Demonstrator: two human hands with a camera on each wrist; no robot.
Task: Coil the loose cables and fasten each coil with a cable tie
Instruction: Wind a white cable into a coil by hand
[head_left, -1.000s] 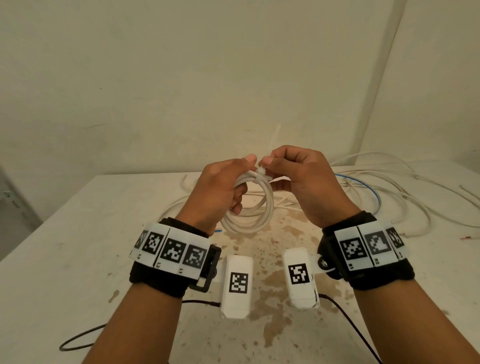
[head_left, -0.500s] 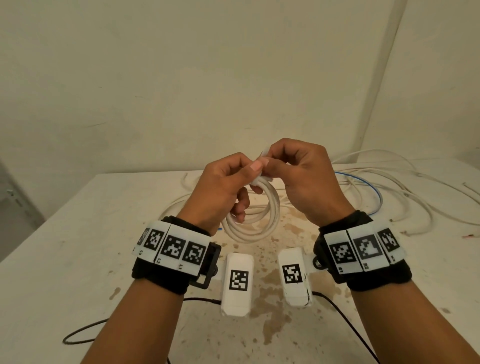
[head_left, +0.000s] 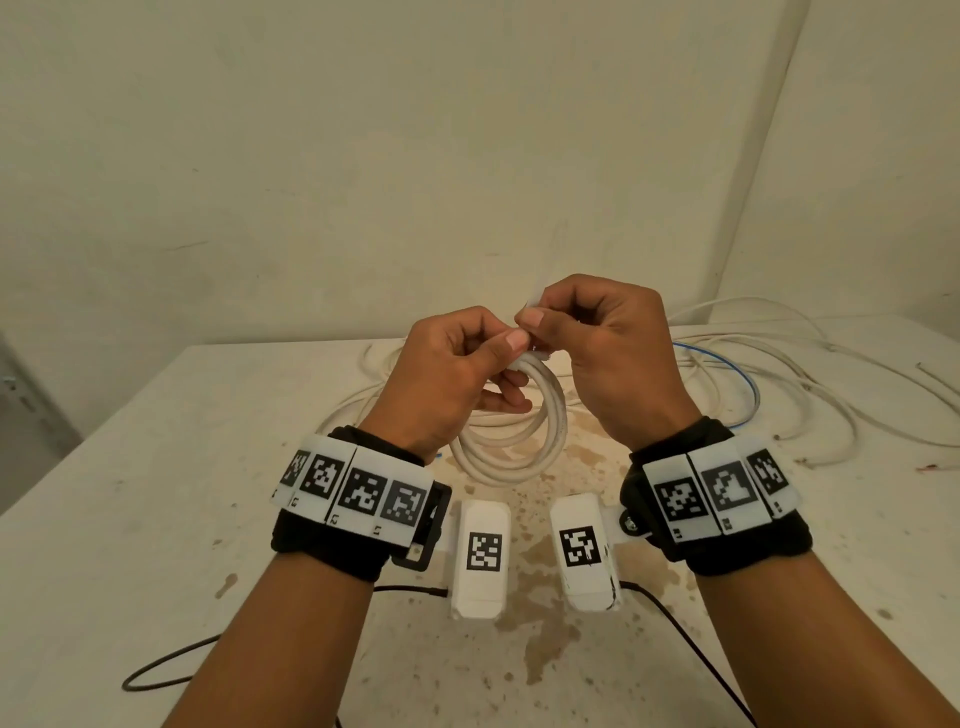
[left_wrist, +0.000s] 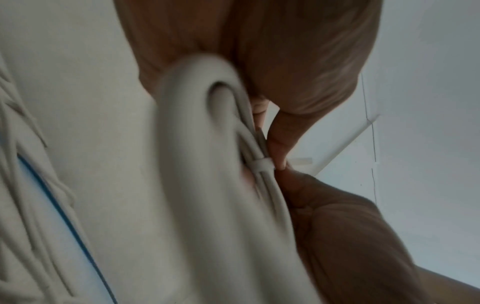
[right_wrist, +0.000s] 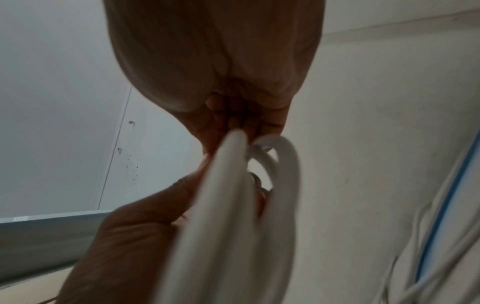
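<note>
Head view, from the left: a thin black wire (head_left: 171, 670) loops on the stained counter (head_left: 130, 519), then comes the left hand (head_left: 447, 379), raised above the surface with its fingers curled round the top of a white cable coil (head_left: 511, 441), thumb pressing on the turns. That grip seems meant to keep the loops stacked together so they cannot spring apart while the fastening goes on. The coil hangs below both hands, clear of the counter, and shows about three turns. At its top, between the two thumbs, one white cable tie (left_wrist: 262, 164) already circles the bundle; the left wrist view shows its band snug round the strands. The right hand (head_left: 608, 364) pinches the tie's free tail between thumb and forefinger, the other fingers folded in, most likely to draw it tight against the left hand's hold. Further right, loose white cables (head_left: 810, 384) sprawl across the counter with one blue wire (head_left: 727, 364) among them; their number cannot be told from the tangle. So one coil is nearly fastened, and more remains to gather.
</note>
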